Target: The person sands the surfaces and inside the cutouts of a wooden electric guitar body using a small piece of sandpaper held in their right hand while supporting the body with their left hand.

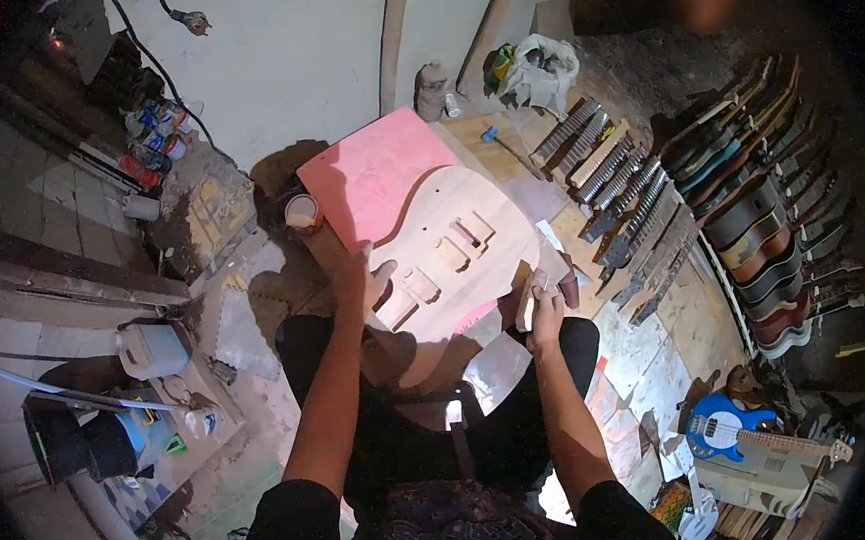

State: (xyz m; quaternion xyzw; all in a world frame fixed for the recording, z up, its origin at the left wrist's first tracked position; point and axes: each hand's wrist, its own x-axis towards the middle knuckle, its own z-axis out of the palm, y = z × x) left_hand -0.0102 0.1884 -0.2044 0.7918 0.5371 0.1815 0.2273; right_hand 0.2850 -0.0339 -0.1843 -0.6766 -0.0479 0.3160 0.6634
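Observation:
A bare wooden electric guitar body (468,207) with routed pockets lies tilted in front of me, over a pink board (375,169). My left hand (365,275) grips its left edge, the thumb on the upper face and the other fingers hidden. Close to the body's lower right edge, my right hand (546,312) is closed around a small pale block (527,310). Whether the block touches the wood, I cannot tell.
An open can (302,213) stands left of the pink board. Several guitar necks (616,172) lie at the right, beside a row of guitars (761,237). A small hammer (509,149) rests behind the body. Nearer on the right is a blue bass guitar (729,425); a jug (152,350) stands left.

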